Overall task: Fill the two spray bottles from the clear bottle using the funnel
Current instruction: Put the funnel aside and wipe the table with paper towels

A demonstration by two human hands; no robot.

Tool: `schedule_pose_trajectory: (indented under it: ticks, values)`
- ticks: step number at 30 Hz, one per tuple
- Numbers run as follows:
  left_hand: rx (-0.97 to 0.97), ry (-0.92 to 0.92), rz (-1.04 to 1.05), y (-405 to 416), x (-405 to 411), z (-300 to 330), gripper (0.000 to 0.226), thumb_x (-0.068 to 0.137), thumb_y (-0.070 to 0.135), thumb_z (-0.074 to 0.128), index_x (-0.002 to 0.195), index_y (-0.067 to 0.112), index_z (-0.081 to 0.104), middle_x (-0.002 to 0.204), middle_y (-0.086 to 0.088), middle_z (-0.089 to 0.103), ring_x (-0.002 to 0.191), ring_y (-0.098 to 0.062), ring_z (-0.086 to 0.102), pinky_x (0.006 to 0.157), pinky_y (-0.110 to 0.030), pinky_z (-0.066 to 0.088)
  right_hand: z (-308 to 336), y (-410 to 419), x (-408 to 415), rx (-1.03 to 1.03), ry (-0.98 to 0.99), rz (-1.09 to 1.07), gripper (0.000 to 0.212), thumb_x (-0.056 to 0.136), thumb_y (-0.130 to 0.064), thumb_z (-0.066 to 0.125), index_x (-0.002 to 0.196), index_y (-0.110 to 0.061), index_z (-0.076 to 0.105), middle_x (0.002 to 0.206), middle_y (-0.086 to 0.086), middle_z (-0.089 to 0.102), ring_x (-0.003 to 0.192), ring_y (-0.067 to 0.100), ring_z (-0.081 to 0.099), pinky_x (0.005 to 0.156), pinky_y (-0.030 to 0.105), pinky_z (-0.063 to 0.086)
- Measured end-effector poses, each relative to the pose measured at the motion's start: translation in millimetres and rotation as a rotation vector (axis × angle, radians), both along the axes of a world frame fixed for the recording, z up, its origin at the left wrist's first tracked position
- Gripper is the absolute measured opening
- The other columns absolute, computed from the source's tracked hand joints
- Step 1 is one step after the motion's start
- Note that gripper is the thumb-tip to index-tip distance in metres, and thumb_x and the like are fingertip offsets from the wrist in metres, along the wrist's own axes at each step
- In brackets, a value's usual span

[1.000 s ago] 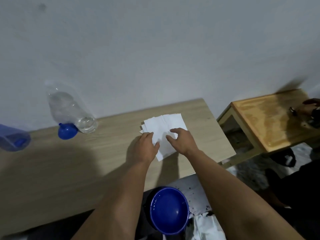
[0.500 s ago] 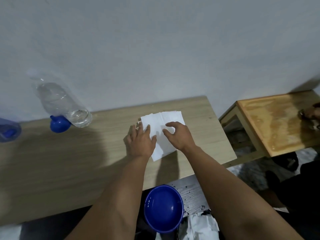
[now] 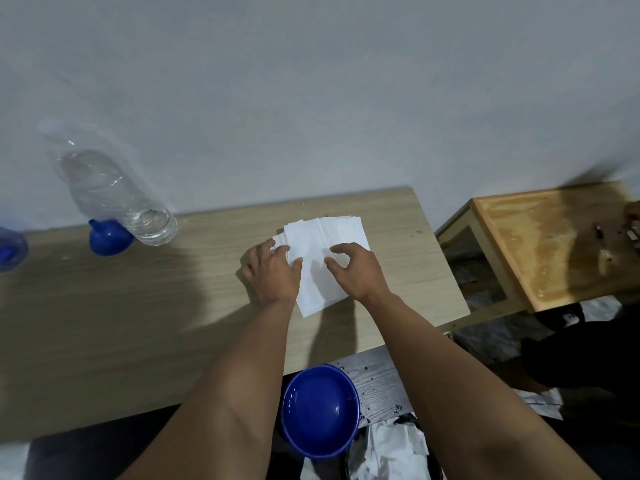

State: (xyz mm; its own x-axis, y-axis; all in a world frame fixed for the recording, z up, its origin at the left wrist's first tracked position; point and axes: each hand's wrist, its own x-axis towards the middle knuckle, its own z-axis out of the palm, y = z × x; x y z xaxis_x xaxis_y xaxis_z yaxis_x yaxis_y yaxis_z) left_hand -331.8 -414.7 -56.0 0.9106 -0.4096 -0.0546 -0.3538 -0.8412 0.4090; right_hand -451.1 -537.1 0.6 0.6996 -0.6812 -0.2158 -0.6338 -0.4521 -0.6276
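Resting on white tissues — left hand; right hand touching.

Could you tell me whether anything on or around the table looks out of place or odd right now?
Yes: crumpled white paper lies below the table's near edge beside a blue bowl. The funnel sits unused against the clear bottle, while both hands handle white tissues instead.

**Bottle, funnel, sprayer along the wall**

Clear bottle stands at the table's back left, a little water pooled at its base. Blue funnel sits wide end down, touching it. One blue spray bottle pokes in at the left edge, mostly cut off.
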Motion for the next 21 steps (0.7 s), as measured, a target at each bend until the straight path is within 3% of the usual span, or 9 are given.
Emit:
schedule_pose_trajectory:
  ticks: [5,12,18,21]
  values:
    - [-0.066,0.102,0.09,-3.7,1.6,8.6,0.01,0.088,0.041,0.065,0.095,0.036,0.07,0.118,0.011,0.057,0.124,-0.018,0.038,0.101,-0.045,0.033,0.2,0.5,-2.9,-0.002,0.001,-0.007,0.042,0.098,-0.044,0.065,0.132,-0.021,0.067,0.142,-0.002,0.063,0.128,0.019,0.059,0.107,0.033,0.046]
    - [-0.028,0.125,0.102,-2.4,5.2,6.1,0.034,0.083,0.054,0.067,0.113,0.037,0.069,0.124,0.007,0.057,0.126,-0.023,0.042,0.1,-0.047,0.034,-1.0,2.8,-3.9,-0.001,-0.011,-0.013,0.039,0.098,-0.042,0.065,0.13,-0.021,0.068,0.14,-0.003,0.064,0.126,0.018,0.061,0.103,0.028,0.044]
    - [-0.006,0.11,0.12,-2.6,5.0,-4.5,0.011,0.083,0.041,0.068,0.091,0.038,0.074,0.116,0.009,0.058,0.117,-0.022,0.043,0.096,-0.045,0.034,-4.7,4.4,-6.7,-0.001,-0.019,-0.007,0.039,0.098,-0.041,0.066,0.13,-0.019,0.069,0.139,-0.002,0.065,0.127,0.017,0.06,0.103,0.026,0.043]
    - [-0.001,0.091,0.123,-3.3,4.0,-2.3,0.011,0.085,0.034,0.062,0.085,0.034,0.073,0.112,0.008,0.059,0.112,-0.023,0.044,0.093,-0.043,0.034,-5.2,3.6,-7.9,-0.005,-0.024,-0.009,0.038,0.098,-0.042,0.066,0.129,-0.02,0.069,0.139,-0.003,0.065,0.127,0.017,0.06,0.104,0.029,0.044]
